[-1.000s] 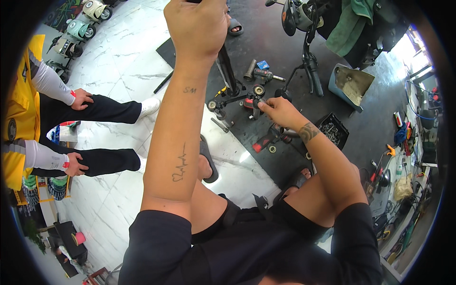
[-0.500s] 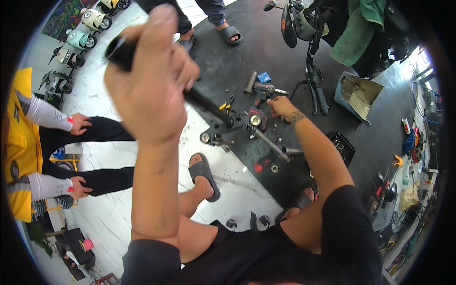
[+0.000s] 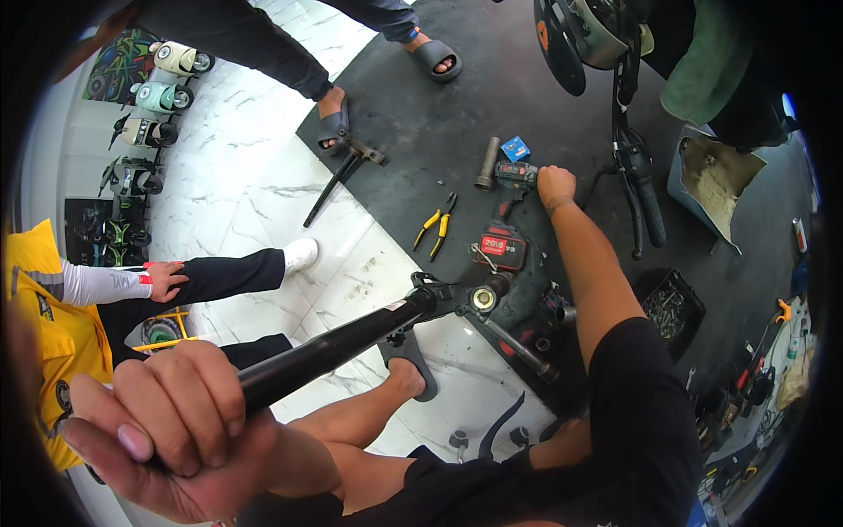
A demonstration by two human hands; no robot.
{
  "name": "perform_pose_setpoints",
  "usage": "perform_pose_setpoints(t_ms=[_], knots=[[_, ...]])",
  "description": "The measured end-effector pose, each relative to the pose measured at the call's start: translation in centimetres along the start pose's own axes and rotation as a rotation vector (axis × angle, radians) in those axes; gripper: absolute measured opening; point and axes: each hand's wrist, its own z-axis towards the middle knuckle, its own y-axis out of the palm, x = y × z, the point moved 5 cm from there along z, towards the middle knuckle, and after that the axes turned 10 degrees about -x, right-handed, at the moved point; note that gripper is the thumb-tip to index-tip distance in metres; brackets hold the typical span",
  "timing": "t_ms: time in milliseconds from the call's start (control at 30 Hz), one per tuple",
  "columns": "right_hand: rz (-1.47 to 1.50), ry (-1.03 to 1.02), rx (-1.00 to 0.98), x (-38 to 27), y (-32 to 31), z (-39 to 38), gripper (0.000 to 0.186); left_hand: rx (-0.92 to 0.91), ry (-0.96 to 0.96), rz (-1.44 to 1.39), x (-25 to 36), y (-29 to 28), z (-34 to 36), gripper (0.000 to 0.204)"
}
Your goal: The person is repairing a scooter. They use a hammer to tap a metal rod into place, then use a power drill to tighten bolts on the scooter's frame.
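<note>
White marble floor meets a dark rubber mat where I'm squatting. My left hand (image 3: 167,422) is wrapped tight round a long black bar (image 3: 334,347) — gripped at its far end for leverage, its head seated on a fitting (image 3: 485,297) at the mat's edge. My right hand (image 3: 555,186) rests on the cordless impact wrench (image 3: 507,215) lying on the mat; its fingers are hidden, so I can't tell their grip.

Yellow-handled pliers (image 3: 436,226), grey sandal (image 3: 436,56), parts crate (image 3: 672,306)
</note>
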Motion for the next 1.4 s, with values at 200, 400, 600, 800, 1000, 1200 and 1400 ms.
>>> perform_pose_setpoints(t_ms=[200,400,600,800,1000,1200,1400], knots=[[-0.003,0.182,-0.17,0.7,-1.0,1.3,0.027,0.022,-0.011,0.002,0.0,0.0,0.0,0.036],[-0.286,0.12,-0.01,-1.0,-1.7,-2.0,0.03,-0.011,-0.009,0.003,0.0,-0.2,0.1,0.036],[1.021,0.29,-0.594,-6.5,5.3,-3.2,0.062,-0.017,-0.048,-0.073,0.2,-1.0,0.3,0.039],[1.585,0.582,-0.472,-7.4,6.9,-2.8,0.101,0.013,-0.034,-0.081,0.0,-1.1,-0.1,0.038],[1.473,-0.05,-0.219,-6.3,-5.0,-6.1,0.046,-0.028,-0.044,-0.192,-0.2,-0.6,0.1,0.029],[1.198,-0.559,-0.13,-3.6,-23.0,-17.3,0.036,0.213,-0.081,-0.107,-0.3,-1.1,0.0,0.034],[1.27,-0.639,0.383,1.5,-32.9,-34.8,0.034,0.245,-0.091,-0.177,-0.6,-1.1,0.3,0.027]])
